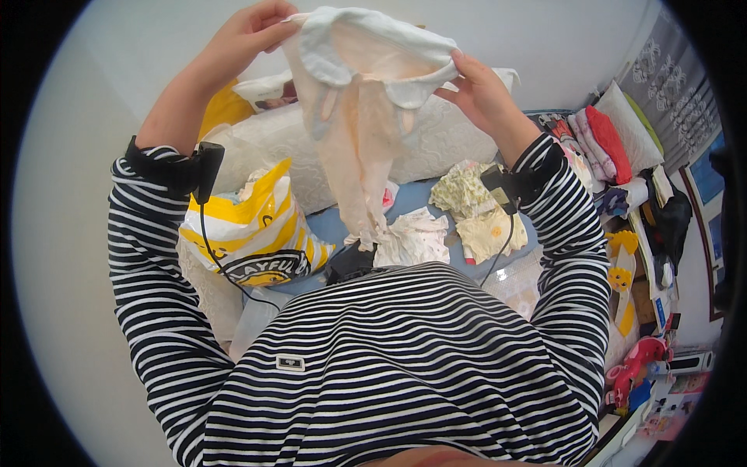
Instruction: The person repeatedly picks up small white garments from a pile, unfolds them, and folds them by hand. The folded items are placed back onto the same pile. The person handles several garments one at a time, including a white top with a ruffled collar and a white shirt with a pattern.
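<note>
A peach baby garment with a pale blue, wide scalloped collar hangs spread out in front of me. My left hand pinches one end of its collar, and my right hand grips the opposite end. Its narrow lower part dangles to the bed, overlapping a white patterned baby garment. Right of that lie a green-patterned piece of baby clothing and a cream one, their edges touching. To the left stands a yellow-and-white plastic bag bearing writing, with cloth showing in its mouth.
Behind the garment, a long pale patterned cushion runs across the blue bed sheet. A black item lies close to my body. At the right are folded red bedding, a yellow-and-white toy and a pink toy.
</note>
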`<state>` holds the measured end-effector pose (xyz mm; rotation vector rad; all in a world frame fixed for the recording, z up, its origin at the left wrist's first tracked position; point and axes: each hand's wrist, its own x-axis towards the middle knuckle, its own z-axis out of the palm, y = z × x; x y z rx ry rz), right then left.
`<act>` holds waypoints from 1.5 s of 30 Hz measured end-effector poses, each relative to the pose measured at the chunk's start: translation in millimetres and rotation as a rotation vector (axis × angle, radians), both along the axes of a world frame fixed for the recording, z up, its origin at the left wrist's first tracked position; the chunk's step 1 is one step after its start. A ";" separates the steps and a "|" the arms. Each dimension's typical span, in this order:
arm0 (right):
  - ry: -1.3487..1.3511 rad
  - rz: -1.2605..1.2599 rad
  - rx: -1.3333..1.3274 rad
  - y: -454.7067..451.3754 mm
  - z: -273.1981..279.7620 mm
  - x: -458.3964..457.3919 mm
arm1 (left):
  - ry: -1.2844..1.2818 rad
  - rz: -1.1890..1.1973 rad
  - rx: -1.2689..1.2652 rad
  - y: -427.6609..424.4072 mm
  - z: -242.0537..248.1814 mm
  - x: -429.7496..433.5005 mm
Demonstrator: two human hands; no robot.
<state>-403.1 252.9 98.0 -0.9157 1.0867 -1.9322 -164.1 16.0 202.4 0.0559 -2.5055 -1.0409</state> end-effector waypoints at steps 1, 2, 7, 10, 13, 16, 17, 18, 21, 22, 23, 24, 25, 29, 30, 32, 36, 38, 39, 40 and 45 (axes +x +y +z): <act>-0.056 0.028 -0.034 0.4 -0.4 1.8 | 0.003 -0.003 0.004 -1.8 -1.5 0.7; -0.058 0.057 -0.055 0.8 -0.8 3.0 | 0.007 -0.005 0.007 -3.5 -3.3 1.2; -0.009 0.069 -0.137 -2.2 2.1 -3.5 | 0.101 -0.007 0.050 -12.3 -11.5 -0.6; 0.105 0.018 -0.159 -1.6 6.9 -12.6 | 0.103 -0.005 0.058 -17.1 -13.2 -2.4; 0.131 -0.026 -0.216 0.5 7.7 -16.5 | 0.072 -0.023 0.074 -22.0 -13.4 -3.3; 0.136 -0.082 -0.192 2.4 8.4 -17.4 | 0.042 -0.011 0.075 -27.2 -15.5 -4.3; 0.137 -0.127 -0.172 3.1 9.6 -17.6 | 0.034 0.000 0.070 -28.3 -16.7 -4.9; 0.168 -0.101 -0.186 3.5 11.5 -18.0 | 0.032 -0.001 0.075 -29.4 -18.1 -5.2; 0.269 -0.062 -0.151 6.7 20.0 -18.0 | 0.040 -0.013 0.102 -28.7 -21.7 -6.0; 0.269 -0.130 -0.093 8.3 23.1 -17.1 | 0.052 -0.023 0.119 -26.8 -22.2 -7.0; 0.397 -0.085 -0.109 9.4 25.7 -15.5 | 0.066 -0.035 0.137 -24.9 -22.6 -7.6; 0.489 -0.115 -0.091 10.6 27.9 -12.9 | 0.083 -0.019 0.159 -21.7 -21.9 -8.8; 0.607 -0.114 -0.090 10.6 29.6 -9.9 | 0.099 -0.004 0.182 -18.9 -21.7 -10.4; 1.054 -0.363 0.093 14.1 38.4 -2.1 | 0.055 0.017 0.128 -6.7 -16.6 -12.5; 1.135 -0.423 0.135 12.2 41.1 -1.9 | 0.050 0.043 0.010 -4.5 -17.2 -15.2; 1.309 -0.517 0.171 8.4 45.9 -3.2 | 0.043 0.094 -0.227 -2.8 -19.0 -18.7; 1.520 -0.674 -0.054 0.0 54.1 -5.0 | 0.042 0.103 -0.227 -8.5 -23.8 -24.3; 1.448 -0.684 -0.181 -1.4 59.0 -1.7 | 0.011 0.087 -0.112 -14.0 -24.3 -27.6; 1.372 -0.644 -0.197 -1.1 62.1 0.8 | 0.022 0.085 -0.140 -16.5 -24.5 -29.6; 1.297 -0.603 -0.212 -0.7 65.4 3.8 | 0.034 0.084 -0.169 -18.9 -26.1 -31.5; 1.214 -0.591 -0.026 9.8 85.3 10.1 | 0.123 0.129 -0.223 -26.0 -33.4 -44.4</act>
